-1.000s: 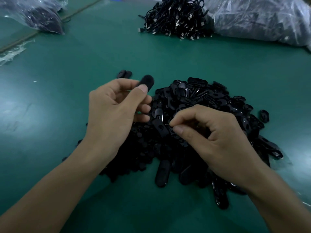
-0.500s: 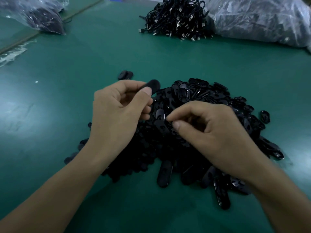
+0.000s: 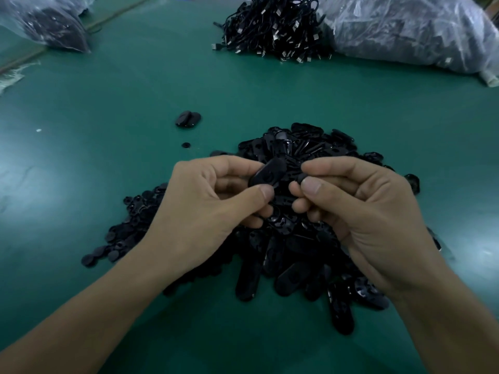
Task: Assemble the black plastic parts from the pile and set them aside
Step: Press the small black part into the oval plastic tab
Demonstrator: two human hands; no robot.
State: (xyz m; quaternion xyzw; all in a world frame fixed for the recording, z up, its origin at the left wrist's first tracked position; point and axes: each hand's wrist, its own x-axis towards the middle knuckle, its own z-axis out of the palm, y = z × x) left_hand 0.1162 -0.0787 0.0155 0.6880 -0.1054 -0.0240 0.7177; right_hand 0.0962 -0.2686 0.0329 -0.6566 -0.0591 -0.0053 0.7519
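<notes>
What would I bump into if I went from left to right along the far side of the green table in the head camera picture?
Clear bag of dark parts → heap of black USB cables → big clear bag, which lies against the cables.

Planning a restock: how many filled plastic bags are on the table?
2: left bag at the far left edge, right bag far right beside the cable heap. Others may be out of frame.
</notes>
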